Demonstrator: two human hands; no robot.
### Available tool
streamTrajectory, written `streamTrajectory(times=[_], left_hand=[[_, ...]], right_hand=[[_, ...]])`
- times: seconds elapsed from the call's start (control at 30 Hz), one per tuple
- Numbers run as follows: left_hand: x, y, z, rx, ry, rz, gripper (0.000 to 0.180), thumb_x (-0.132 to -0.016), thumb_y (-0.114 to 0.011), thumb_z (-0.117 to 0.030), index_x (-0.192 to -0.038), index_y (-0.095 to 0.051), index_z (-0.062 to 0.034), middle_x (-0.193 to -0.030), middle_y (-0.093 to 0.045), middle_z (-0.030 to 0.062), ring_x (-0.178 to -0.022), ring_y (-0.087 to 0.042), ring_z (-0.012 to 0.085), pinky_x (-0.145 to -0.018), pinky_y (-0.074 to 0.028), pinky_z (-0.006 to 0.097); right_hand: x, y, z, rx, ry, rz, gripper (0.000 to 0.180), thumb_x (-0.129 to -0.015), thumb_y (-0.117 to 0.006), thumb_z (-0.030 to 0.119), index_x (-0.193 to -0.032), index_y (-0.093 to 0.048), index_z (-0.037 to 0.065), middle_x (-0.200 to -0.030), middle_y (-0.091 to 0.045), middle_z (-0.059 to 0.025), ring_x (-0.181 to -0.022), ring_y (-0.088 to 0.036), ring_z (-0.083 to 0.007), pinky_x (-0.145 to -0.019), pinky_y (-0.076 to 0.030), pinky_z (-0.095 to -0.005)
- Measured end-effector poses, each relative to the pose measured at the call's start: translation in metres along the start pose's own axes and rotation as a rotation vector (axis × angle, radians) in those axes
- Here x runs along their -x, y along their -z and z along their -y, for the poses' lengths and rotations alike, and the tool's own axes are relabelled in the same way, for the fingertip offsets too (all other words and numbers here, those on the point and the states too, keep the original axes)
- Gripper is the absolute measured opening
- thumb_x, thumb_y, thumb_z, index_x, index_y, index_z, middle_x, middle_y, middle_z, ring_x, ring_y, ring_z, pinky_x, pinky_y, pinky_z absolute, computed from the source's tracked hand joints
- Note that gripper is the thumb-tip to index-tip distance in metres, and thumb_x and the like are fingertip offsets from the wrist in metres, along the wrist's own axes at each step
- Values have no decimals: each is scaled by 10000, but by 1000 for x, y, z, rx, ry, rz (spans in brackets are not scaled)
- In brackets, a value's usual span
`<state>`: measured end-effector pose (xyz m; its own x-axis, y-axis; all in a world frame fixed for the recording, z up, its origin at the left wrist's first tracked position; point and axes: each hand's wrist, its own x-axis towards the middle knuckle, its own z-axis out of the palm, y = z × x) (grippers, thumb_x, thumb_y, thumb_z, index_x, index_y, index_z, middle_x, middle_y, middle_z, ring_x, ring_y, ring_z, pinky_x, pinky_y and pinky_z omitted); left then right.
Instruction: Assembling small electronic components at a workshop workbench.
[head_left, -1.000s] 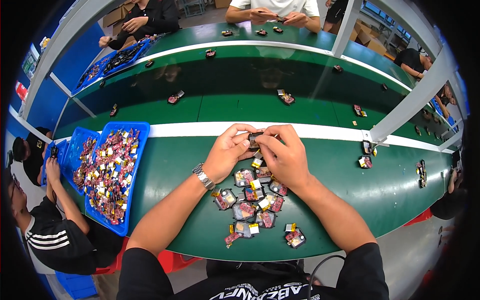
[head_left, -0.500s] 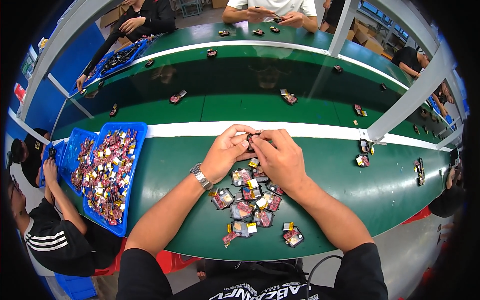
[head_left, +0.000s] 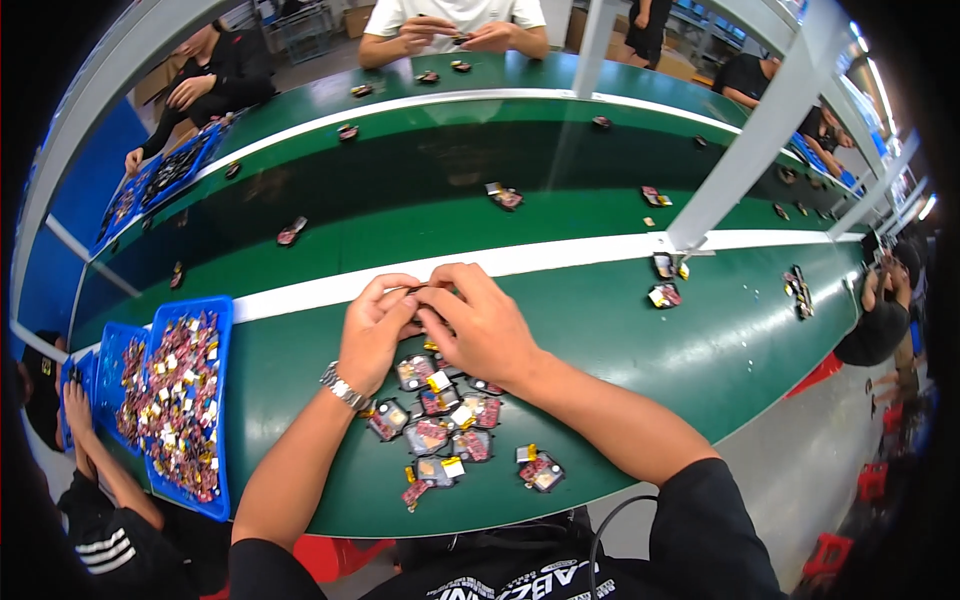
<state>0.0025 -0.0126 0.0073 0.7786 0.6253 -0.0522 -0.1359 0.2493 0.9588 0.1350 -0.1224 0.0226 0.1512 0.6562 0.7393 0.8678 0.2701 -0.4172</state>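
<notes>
My left hand (head_left: 375, 328) and my right hand (head_left: 478, 322) meet fingertip to fingertip over the green table (head_left: 620, 350), pinching one small dark part (head_left: 418, 291) between them. The part is mostly hidden by my fingers. A metal watch (head_left: 344, 390) sits on my left wrist. Just below my hands lies a loose pile of several small flat parts (head_left: 440, 425) in dark, red and yellow.
A blue tray (head_left: 185, 400) full of the same parts sits at my left, with another blue tray (head_left: 108, 360) beyond it. A green conveyor belt (head_left: 450, 190) carries scattered parts. A grey post (head_left: 745, 140) rises at right. Other people sit around the table.
My hands stay together on the small part and have barely moved; the view has shifted slightly.
</notes>
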Motion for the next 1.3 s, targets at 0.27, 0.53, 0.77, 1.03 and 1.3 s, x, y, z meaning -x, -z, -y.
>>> streamTrajectory(times=[0.27, 0.53, 0.77, 1.03, 1.3], left_hand=[[-4, -3, 15, -195, -202, 9, 197, -978, -498, 12, -1175, -518, 20, -1100, -659, 111, -1007, -630, 138, -882, -510, 265], [-8, 5, -2, -91, -244, -3, 246, -990, -491, -58, -1228, -487, 3, -1269, -595, 209, -1196, -591, 277, -986, -512, 381], [-13, 5, 6, -186, -197, 87, 161, -969, -537, -57, -1112, -578, 6, -1159, -660, 151, -1087, -639, 219, -925, -526, 349], [-9, 11, 3, -147, -175, 89, 163, -959, -534, -49, -1104, -581, 9, -1116, -672, 163, -1041, -651, 218, -883, -527, 340], [-14, 14, -1, -26, -48, 53, 275, -1032, -450, -194, -1168, -553, 21, -1143, -654, 179, -949, -657, 196, -842, -531, 319]], right_hand=[[-3, 1, -5, -381, -434, 70, 189, -809, -693, 15, -993, -647, 10, -918, -620, -121, -722, -627, -243, -669, -528, -330], [-39, 57, -128, -390, -694, -122, 102, -809, -739, 36, -904, -727, 0, -831, -725, -77, -752, -672, -127, -703, -539, -279], [-27, 103, -225, 469, -787, 28, 273, -794, -765, 258, -945, -745, 31, -952, -722, -136, -910, -673, -283, -820, -522, -388], [-48, 54, -161, 566, -604, 239, 526, -742, -797, 300, -1161, -647, 20, -1103, -676, -138, -1066, -569, -326, -924, -448, -431], [-46, 47, -83, 26, -372, 252, 589, -653, -819, 51, -1200, -604, 86, -1060, -672, -77, -1033, -571, -280, -930, -462, -396]])
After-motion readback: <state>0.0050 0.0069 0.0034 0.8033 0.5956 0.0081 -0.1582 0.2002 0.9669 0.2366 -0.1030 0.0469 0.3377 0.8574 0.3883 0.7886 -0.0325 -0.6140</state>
